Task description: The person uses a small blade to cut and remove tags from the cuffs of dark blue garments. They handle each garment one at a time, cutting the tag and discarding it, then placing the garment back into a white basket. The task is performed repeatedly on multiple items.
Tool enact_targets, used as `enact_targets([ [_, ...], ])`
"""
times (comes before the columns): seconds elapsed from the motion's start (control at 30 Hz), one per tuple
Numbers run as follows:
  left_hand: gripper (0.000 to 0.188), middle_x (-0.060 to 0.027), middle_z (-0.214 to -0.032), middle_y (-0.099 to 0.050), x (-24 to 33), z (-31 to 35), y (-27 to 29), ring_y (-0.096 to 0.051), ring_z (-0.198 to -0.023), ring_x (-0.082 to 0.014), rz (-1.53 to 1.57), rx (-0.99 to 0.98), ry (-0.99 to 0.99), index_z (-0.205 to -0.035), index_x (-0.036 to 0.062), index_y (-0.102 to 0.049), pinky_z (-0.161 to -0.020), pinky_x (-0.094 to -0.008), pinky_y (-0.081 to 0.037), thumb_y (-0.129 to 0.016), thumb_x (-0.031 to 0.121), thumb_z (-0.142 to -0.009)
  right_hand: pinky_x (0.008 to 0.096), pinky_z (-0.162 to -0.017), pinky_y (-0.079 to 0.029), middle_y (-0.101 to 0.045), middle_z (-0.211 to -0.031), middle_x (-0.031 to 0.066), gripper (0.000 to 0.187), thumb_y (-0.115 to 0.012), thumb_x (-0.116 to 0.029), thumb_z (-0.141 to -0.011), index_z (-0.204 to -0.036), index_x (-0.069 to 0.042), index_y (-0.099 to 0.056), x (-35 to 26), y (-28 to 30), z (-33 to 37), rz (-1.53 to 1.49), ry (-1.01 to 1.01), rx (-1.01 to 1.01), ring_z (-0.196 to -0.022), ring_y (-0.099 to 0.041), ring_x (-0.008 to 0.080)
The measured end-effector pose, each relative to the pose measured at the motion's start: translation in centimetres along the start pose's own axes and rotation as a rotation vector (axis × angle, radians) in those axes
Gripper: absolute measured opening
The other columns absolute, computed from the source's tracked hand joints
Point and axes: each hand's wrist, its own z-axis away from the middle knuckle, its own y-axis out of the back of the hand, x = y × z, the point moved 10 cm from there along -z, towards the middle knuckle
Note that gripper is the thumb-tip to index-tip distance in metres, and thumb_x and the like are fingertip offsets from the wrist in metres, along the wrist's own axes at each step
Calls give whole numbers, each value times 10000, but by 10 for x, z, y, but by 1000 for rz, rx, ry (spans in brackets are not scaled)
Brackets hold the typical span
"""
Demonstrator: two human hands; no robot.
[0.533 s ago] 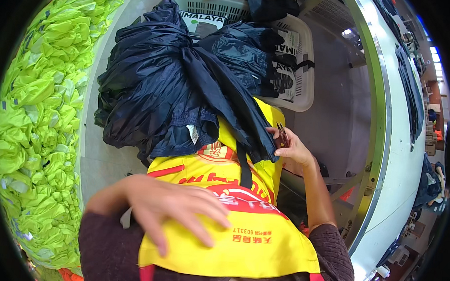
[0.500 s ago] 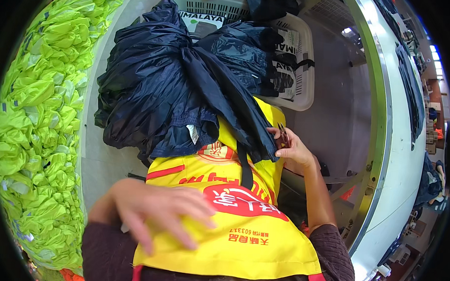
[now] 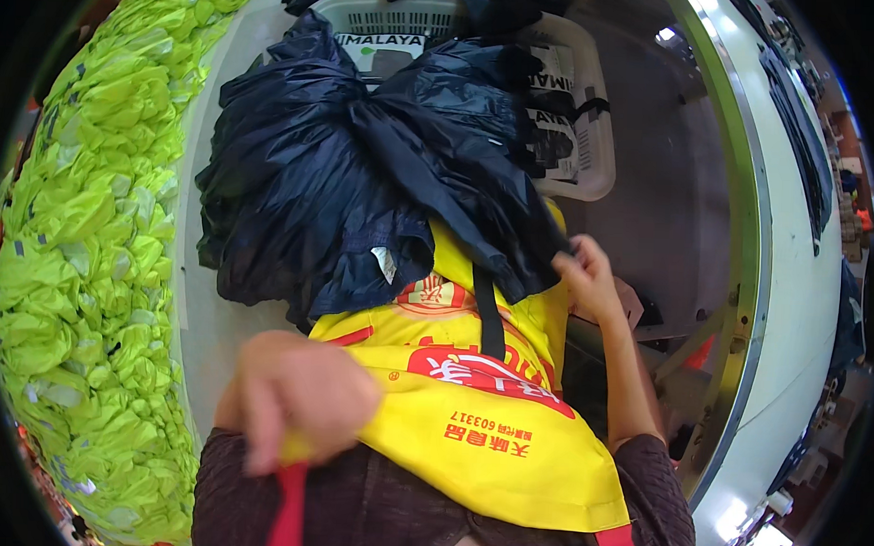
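Observation:
Across my lap lie dark navy trousers of thin, shiny cloth, with a gathered waistband and a small white label. One leg stretches toward the right. At that leg's end my right hand is closed, its fingertips pinching the hem; no snips show in it now. My left hand, blurred by motion, is closed at the upper left edge of the yellow apron and pulls its corner up. Part of the apron shows under that hand. A black strap hangs down over the apron's front.
A white plastic basket with packaged goods and dark clothes stands beyond the trousers. Bright yellow-green garments are heaped along the left. To the right runs a metal-edged pale table with dark cloth on it.
My left hand has gone from spread fingers to a closed grip, lifting the apron's corner. My right hand has turned and moved slightly right and up with the trouser hem; the snips have gone from sight.

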Motion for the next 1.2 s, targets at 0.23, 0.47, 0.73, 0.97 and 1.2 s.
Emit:
enact_targets([
  [0.23, 552, -141, -1078, -571, -98, 20, 140, -543, -1023, -286, -1288, 761, 682, -1083, 18, -575, -879, -342, -435, -773, 310, -659, 224, -592, -469, -610, -793, 10, 207, -611, -237, -867, -960, -59, -564, -27, 25, -31, -802, -116, 276, -668, -582, 102],
  [0.47, 708, -192, -1138, -508, -116, 10, 174, -518, -1054, -322, -1320, 980, 605, -1241, -25, -394, -925, -356, -409, -727, 178, -651, 175, -587, -467, -601, -780, 5, 220, -668, -215, -826, -897, -50, -542, -95, -17, -44, -850, -18, 299, -627, -563, 63],
  [0.73, 420, -115, -1139, -555, -51, 47, 214, -524, -1062, -197, -347, 1153, 357, -1155, -9, -538, -956, -278, -392, -492, 165, -775, 189, -562, -407, -507, -704, -18, 324, -757, -280, -728, -840, -53, -555, -45, -7, -36, -559, -126, 189, -619, -484, 64],
  [0.97, 392, -81, -1099, -581, -76, 42, 261, -505, -1050, -186, -481, 1300, 655, -1082, 45, -615, -953, -277, -351, -573, 334, -820, 153, -525, -331, -519, -764, -15, 333, -802, -98, -662, -811, -49, -507, -124, 35, 36, -219, 403, 450, -596, -401, 21],
  [1.2, 526, -112, -1199, -508, -80, -27, 290, -462, -1132, -208, -578, 1113, 346, -1243, 42, -473, -920, -282, -364, -596, 357, -841, 254, -486, -414, -539, -690, 31, 269, -727, -139, -715, -810, -57, -489, -89, -50, 11, 7, 249, 79, -523, -525, 130],
])
